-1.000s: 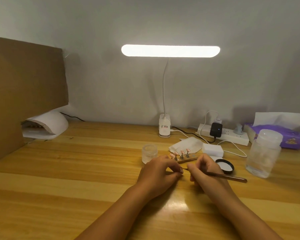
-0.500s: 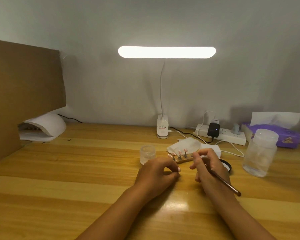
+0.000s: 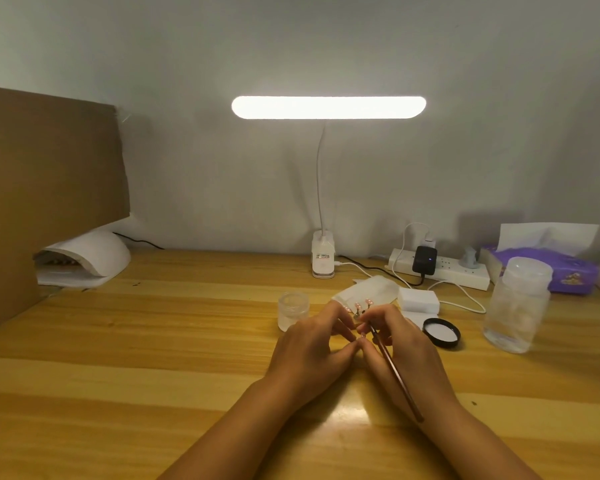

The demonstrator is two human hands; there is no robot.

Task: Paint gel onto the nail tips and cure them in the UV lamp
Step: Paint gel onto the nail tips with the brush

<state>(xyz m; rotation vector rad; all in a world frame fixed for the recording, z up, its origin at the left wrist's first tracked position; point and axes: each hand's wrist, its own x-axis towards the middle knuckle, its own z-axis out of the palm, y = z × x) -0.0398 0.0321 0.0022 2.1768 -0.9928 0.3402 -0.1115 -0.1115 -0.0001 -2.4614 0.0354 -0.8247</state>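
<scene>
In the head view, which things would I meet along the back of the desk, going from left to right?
Brown cardboard sheet → white domed UV nail lamp → white clip base of the desk lamp → white power strip → purple tissue box.

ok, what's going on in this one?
A person is painting nail tips at a wooden desk. The right hand holds a slim brush like a pen, with its tip down at the row of tips. The left hand curls in beside the row, probably steadying it; its grip is hidden. A small open jar stands just left of the hands. The UV lamp sits apart at the desk's far left.
</scene>
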